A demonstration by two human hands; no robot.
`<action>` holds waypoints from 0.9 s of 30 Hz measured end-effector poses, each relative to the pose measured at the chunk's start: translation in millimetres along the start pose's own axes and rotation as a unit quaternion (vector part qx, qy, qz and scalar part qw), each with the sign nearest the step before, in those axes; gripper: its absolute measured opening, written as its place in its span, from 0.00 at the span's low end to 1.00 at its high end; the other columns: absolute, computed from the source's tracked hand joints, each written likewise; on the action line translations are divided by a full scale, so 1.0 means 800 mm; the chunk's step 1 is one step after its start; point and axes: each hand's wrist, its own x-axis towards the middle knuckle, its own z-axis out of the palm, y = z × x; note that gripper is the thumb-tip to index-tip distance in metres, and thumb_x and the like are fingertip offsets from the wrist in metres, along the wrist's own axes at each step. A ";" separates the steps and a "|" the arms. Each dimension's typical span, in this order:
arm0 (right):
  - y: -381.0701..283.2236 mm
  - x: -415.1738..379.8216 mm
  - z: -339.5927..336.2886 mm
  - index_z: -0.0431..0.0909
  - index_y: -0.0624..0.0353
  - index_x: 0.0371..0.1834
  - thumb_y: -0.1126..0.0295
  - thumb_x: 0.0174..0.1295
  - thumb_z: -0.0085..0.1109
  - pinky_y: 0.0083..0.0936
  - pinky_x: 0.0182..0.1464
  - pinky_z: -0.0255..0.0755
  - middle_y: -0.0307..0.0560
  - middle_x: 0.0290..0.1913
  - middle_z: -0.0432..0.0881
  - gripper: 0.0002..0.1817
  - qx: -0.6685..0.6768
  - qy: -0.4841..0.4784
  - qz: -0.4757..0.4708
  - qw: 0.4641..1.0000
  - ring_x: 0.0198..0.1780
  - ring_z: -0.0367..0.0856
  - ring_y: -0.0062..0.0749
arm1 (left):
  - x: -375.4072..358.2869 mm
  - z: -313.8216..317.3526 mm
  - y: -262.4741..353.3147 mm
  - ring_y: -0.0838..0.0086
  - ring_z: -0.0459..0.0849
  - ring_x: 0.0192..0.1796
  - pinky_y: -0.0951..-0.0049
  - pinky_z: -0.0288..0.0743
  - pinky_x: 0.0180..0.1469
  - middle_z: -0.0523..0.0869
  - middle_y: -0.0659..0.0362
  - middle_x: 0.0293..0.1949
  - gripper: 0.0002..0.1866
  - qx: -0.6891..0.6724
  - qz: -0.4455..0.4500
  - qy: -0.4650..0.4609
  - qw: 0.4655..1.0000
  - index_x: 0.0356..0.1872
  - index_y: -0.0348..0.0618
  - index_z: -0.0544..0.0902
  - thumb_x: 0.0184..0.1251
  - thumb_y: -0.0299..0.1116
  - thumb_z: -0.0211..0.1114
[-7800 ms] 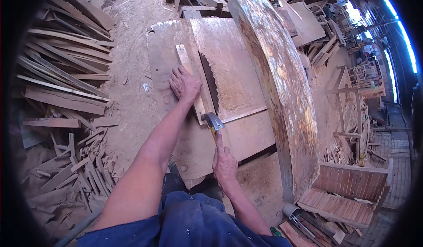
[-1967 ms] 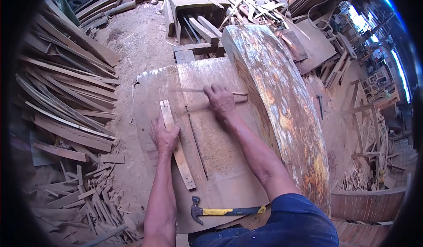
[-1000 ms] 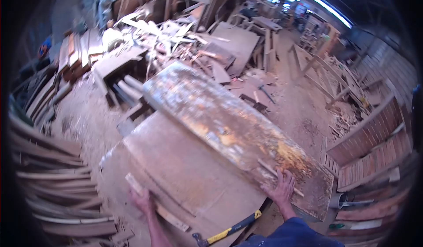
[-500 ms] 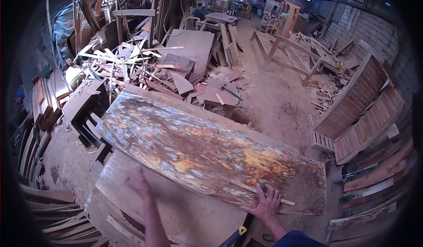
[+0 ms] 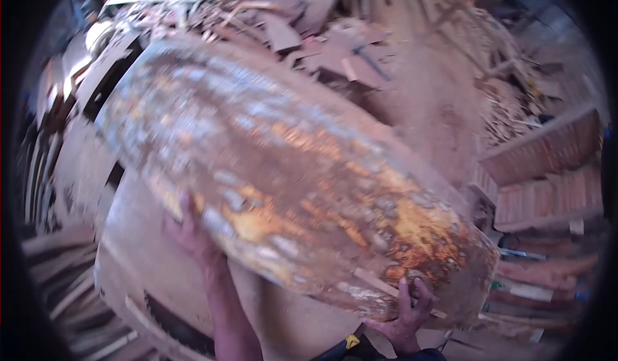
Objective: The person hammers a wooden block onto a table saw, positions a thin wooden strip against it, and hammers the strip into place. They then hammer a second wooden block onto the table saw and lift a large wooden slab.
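Note:
A long wooden slab, mottled brown, orange and blue-grey, lies slantwise in front of me, blurred by motion. At its near edge, left of the middle, my left hand is closed on the rim, with one digit over the top; its other fingers are partly hidden. My right hand grips the near edge towards the right end, fingers on top and thumb by the rim. Under those fingers runs a thin wooden strip. Below the slab is a flat brown board.
A black tool with a yellow part is close to my right wrist. Scrap wood is heaped beyond the slab. Slatted wooden panels stand at the right, with loose boards below them. More timber pieces lie at the left.
My left hand has come from above the lower board to the slab's near edge. The view has tipped downward and the slab looks nearer. My right hand stays by the strip.

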 end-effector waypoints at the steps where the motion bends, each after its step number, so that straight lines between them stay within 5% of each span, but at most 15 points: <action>1: -0.002 0.004 0.005 0.80 0.57 0.76 0.18 0.39 0.77 0.54 0.68 0.68 0.59 0.70 0.70 0.66 0.018 0.004 0.002 1.000 0.69 0.69 0.57 | 0.007 0.009 -0.003 0.64 0.88 0.53 0.62 0.85 0.56 0.89 0.48 0.56 0.27 0.007 0.021 0.002 1.000 0.67 0.27 0.81 0.80 0.40 0.73; 5: -0.032 0.016 0.003 0.76 0.53 0.81 0.27 0.38 0.82 0.55 0.71 0.68 0.56 0.73 0.70 0.65 -0.021 0.038 -0.004 0.999 0.71 0.71 0.56 | 0.034 0.045 -0.004 0.58 0.86 0.58 0.57 0.81 0.63 0.86 0.45 0.58 0.32 0.003 0.048 -0.011 0.999 0.67 0.24 0.79 0.77 0.44 0.76; 8: -0.043 0.015 0.012 0.78 0.50 0.80 0.29 0.39 0.83 0.56 0.72 0.68 0.54 0.74 0.71 0.62 -0.043 0.084 -0.007 0.996 0.71 0.71 0.57 | 0.067 0.067 -0.029 0.40 0.72 0.70 0.48 0.66 0.76 0.71 0.33 0.68 0.47 0.243 0.075 0.068 0.965 0.73 0.28 0.77 0.70 0.62 0.75; 10: -0.057 0.017 0.007 0.79 0.44 0.79 0.32 0.41 0.84 0.57 0.72 0.68 0.51 0.74 0.71 0.58 -0.039 0.085 0.027 0.995 0.71 0.71 0.56 | 0.055 0.082 0.002 0.40 0.73 0.72 0.44 0.67 0.75 0.72 0.34 0.69 0.46 0.425 0.027 0.084 0.901 0.74 0.32 0.75 0.72 0.66 0.68; 12: -0.060 0.015 0.005 0.80 0.41 0.79 0.34 0.42 0.85 0.56 0.71 0.68 0.50 0.74 0.72 0.56 -0.033 0.092 0.021 0.995 0.69 0.72 0.53 | 0.030 0.068 0.039 0.41 0.73 0.73 0.44 0.67 0.75 0.74 0.37 0.69 0.45 0.373 0.037 0.093 0.922 0.75 0.33 0.75 0.73 0.64 0.69; 13: -0.052 0.011 0.012 0.81 0.40 0.78 0.46 0.53 0.84 0.51 0.67 0.71 0.49 0.74 0.72 0.45 -0.004 0.114 -0.002 0.993 0.62 0.75 0.50 | 0.001 0.048 0.078 0.43 0.74 0.72 0.45 0.67 0.75 0.77 0.39 0.67 0.44 0.352 0.087 0.104 0.926 0.75 0.33 0.76 0.74 0.62 0.69; 16: -0.022 0.002 0.029 0.81 0.44 0.79 0.53 0.63 0.79 0.50 0.58 0.74 0.52 0.73 0.71 0.38 0.128 0.078 -0.067 0.986 0.67 0.73 0.50 | -0.081 -0.076 0.192 0.46 0.76 0.68 0.48 0.69 0.73 0.79 0.40 0.63 0.39 0.331 0.216 0.074 0.916 0.73 0.34 0.78 0.76 0.57 0.70; 17: -0.048 0.015 0.002 0.79 0.45 0.81 0.65 0.68 0.74 0.48 0.50 0.75 0.53 0.64 0.80 0.35 0.137 0.128 -0.150 0.971 0.57 0.80 0.47 | -0.100 -0.128 0.208 0.48 0.78 0.66 0.50 0.71 0.72 0.79 0.41 0.61 0.37 0.342 0.247 0.105 0.901 0.74 0.34 0.79 0.77 0.54 0.71; 18: -0.084 0.025 -0.018 0.79 0.45 0.80 0.66 0.69 0.74 0.48 0.49 0.76 0.53 0.60 0.82 0.34 0.182 0.120 -0.188 0.958 0.53 0.82 0.47 | -0.118 -0.188 0.223 0.50 0.79 0.64 0.52 0.72 0.71 0.80 0.42 0.59 0.35 0.352 0.275 0.129 0.885 0.74 0.34 0.79 0.78 0.52 0.71; 20: -0.169 0.044 -0.047 0.79 0.47 0.79 0.69 0.70 0.73 0.47 0.46 0.79 0.53 0.52 0.87 0.33 0.263 0.108 -0.253 0.925 0.47 0.86 0.48 | -0.131 -0.294 0.196 0.52 0.80 0.63 0.52 0.74 0.70 0.80 0.43 0.60 0.35 0.326 0.160 0.224 0.904 0.77 0.35 0.78 0.78 0.48 0.72; 23: -0.282 0.075 -0.003 0.81 0.45 0.75 0.70 0.74 0.69 0.45 0.47 0.82 0.52 0.49 0.89 0.26 0.447 -0.007 -0.368 0.815 0.47 0.90 0.53 | -0.141 -0.400 0.112 0.49 0.78 0.68 0.47 0.70 0.75 0.79 0.41 0.63 0.42 0.405 0.031 0.295 0.865 0.79 0.36 0.75 0.74 0.56 0.73; 27: -0.401 0.120 0.095 0.84 0.40 0.72 0.62 0.77 0.64 0.47 0.54 0.82 0.52 0.54 0.89 0.21 0.317 -0.137 -0.463 0.816 0.52 0.90 0.55 | -0.130 -0.437 0.020 0.46 0.75 0.72 0.45 0.68 0.77 0.78 0.41 0.65 0.51 0.473 -0.005 0.262 0.841 0.80 0.37 0.72 0.65 0.62 0.75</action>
